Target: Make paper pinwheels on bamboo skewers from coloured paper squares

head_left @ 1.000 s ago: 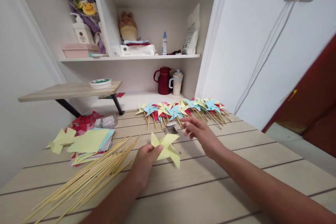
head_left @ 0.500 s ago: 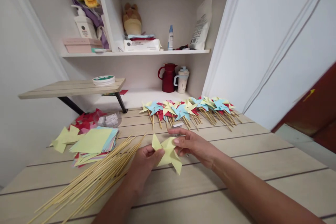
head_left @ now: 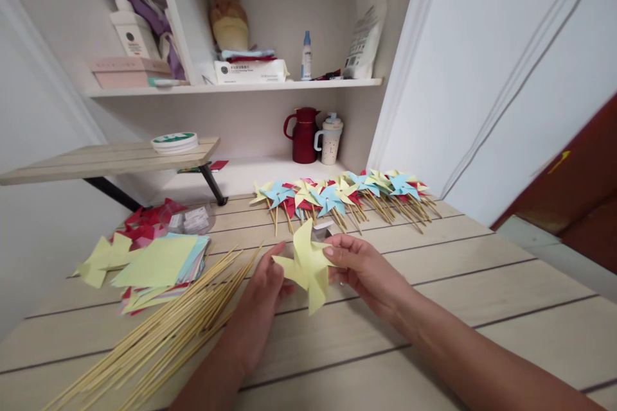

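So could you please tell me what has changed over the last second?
The right hand came back from the table and took hold of the yellow folded paper pinwheel, now tipped up. The left hand kept holding it. Bamboo skewers and finished pinwheels lie unchanged.

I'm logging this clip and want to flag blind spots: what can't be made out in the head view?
- Centre of the yellow pinwheel: the right hand fingers cover it, so any pin is hidden.
- Left hand fingertips: behind the paper.
- Bamboo sticks: near ends cut off by the bottom edge.
- Wipes pack print: too small to read.
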